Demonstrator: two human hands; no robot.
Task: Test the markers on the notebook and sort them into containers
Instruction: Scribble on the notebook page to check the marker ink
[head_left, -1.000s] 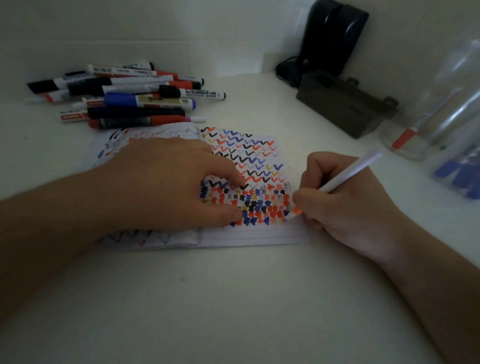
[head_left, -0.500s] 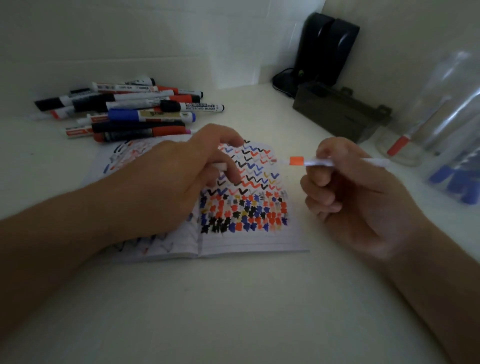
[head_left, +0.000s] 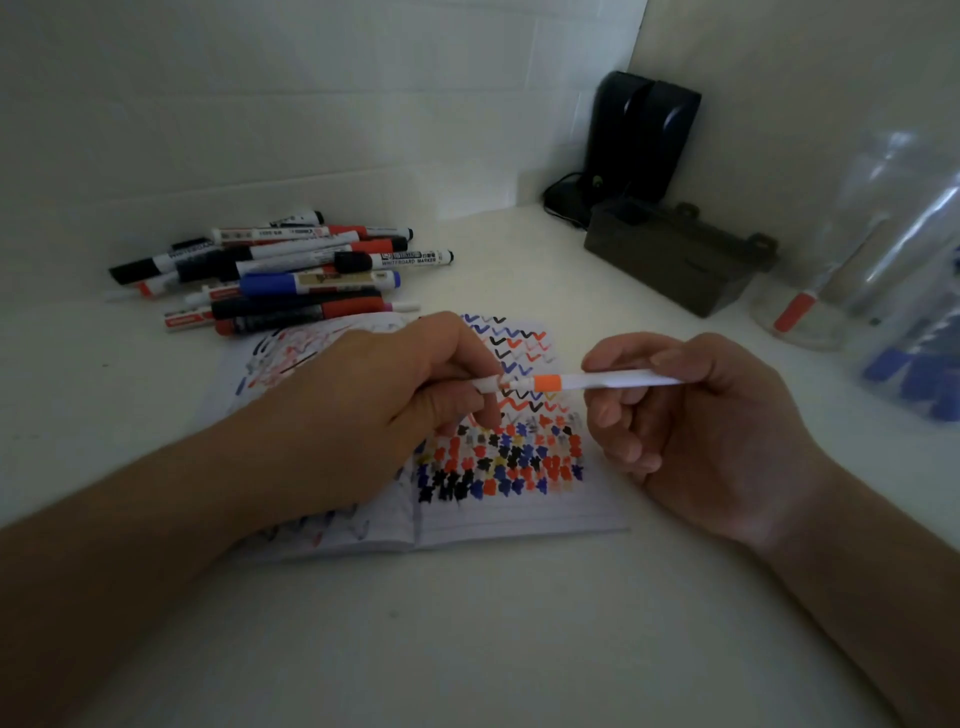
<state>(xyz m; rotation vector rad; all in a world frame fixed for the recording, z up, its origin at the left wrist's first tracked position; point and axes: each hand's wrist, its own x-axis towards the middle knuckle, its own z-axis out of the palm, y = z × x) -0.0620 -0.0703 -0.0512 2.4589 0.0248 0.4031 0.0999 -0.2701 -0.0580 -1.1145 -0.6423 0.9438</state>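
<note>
An open notebook lies on the white table, its pages covered with red, blue and black test marks. Above it my right hand grips a thin white marker with an orange band, held level and pointing left. My left hand pinches a small white cap right at the marker's tip. A pile of several markers lies at the back left. Clear containers stand at the right: one holds a red-tipped marker, another holds blue ones.
A dark rectangular box and a black device with a cable sit in the back corner by the wall. The white table surface stretches in front of the notebook.
My right hand lifted the marker off the page and turned it level. My left hand left the notebook, rose, and brought the cap up to the marker's tip.
</note>
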